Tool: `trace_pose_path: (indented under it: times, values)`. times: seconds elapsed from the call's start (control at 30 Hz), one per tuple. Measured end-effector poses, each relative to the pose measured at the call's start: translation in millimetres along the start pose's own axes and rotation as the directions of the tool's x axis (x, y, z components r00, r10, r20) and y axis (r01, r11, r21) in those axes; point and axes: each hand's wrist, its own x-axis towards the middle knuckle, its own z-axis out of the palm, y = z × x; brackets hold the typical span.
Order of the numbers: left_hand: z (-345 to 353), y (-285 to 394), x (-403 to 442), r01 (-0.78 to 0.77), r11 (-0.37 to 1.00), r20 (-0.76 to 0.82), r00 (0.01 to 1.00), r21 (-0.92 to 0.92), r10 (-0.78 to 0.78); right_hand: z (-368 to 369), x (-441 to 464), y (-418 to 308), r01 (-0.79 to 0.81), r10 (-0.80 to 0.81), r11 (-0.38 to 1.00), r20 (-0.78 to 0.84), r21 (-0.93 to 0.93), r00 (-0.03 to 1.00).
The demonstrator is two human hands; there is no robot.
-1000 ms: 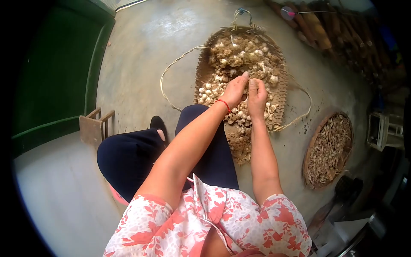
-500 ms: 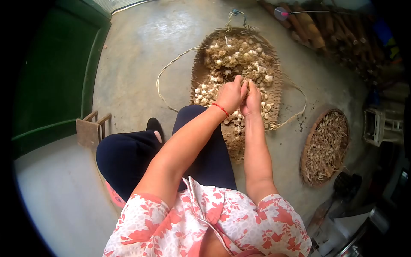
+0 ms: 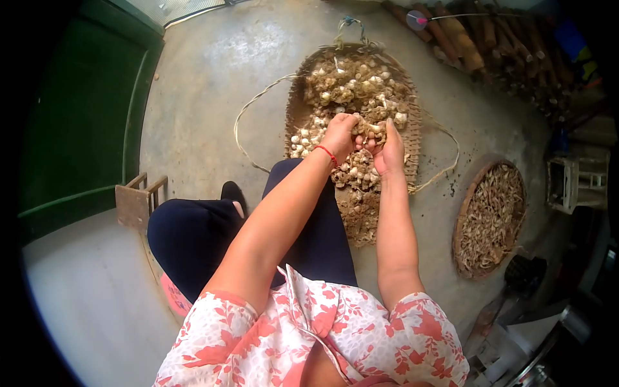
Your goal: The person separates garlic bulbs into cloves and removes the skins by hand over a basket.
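Note:
A clump of garlic bulbs (image 3: 372, 131) with dry brown roots is held between my two hands, above a long woven basket (image 3: 293, 106) heaped with garlic. My left hand (image 3: 340, 137), wearing a red bracelet, is closed on the clump's left side. From the right, my right hand (image 3: 389, 153) cradles it with the thumb raised and the fingers curled beneath. Loose pale garlic bulbs (image 3: 306, 138) lie in the basket under my hands, and a rootier heap (image 3: 342, 80) fills its far end.
Rope handles (image 3: 242, 122) loop out from the basket's sides. A round tray (image 3: 459, 242) of dried stalk-like pieces stands at the right. Cut logs (image 3: 461, 42) are stacked behind it. A small wooden stool (image 3: 138, 200) stands at the left near a green door (image 3: 84, 103).
My hands have moved apart a little, and the right one has turned more open. The garlic clump now shows between them, where it was mostly covered before.

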Motion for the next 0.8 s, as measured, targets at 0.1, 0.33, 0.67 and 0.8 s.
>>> trace_pose_path:
  times: [0.1, 0.33, 0.67, 0.8]
  values:
    - [-1.4, -1.6, 2.6, -0.017, 1.0, -0.034, 0.999, 0.015, 0.017, -1.1, -8.2, -9.4, 0.055, -0.056, 0.998, -0.008, -0.015, 0.998]
    - [8.3, 7.8, -6.7, -0.018, 0.98, -0.092, 0.995, 0.201, 0.038, -20.7, 3.7, -12.4, 0.234, -0.376, 0.68, -0.057, -0.695, 0.925]
    - [-8.9, 5.5, 1.8, 0.103, 0.961, 0.002, 0.994, 0.256, -0.107, 33.7, -12.3, -17.6, 0.569, -0.359, 0.039, 0.52, -0.822, 0.775]
    - [-4.4, 9.6, -9.2, 0.107, 0.966, -0.006, 0.994, 0.236, -0.109, 26.2, 3.5, -4.0, 0.592, -0.375, 0.053, 0.533, -0.804, 0.758]
